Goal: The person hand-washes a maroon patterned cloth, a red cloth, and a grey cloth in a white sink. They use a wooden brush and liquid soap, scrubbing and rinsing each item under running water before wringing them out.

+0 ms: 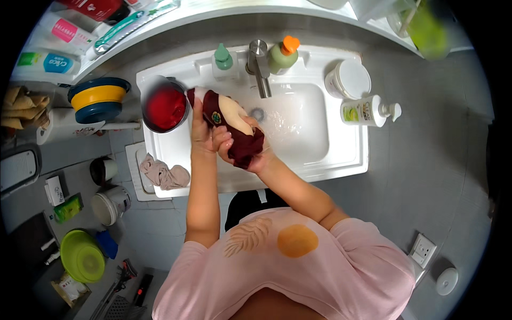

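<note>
A wet maroon cloth garment (246,146) with a cream patch and a small embroidered emblem is bunched between my hands above the left part of the sink. My left hand (200,133) grips its left end, thumb along the edge. Around the lower right end, my right hand (259,161) is closed, partly covered by the fabric. The white sink (312,138) holds some water around its drain, below the metal faucet (259,69). A dark round basin (145,118) with something bright red inside stands just left of my left hand.
Two pump bottles, a green-topped one (223,57) and an orange-topped one (284,55), flank the faucet. A white tub (349,79) and a white pump bottle (364,111) stand right. A crumpled beige cloth (164,173) lies at the left front corner. A shelf (213,15) curves overhead.
</note>
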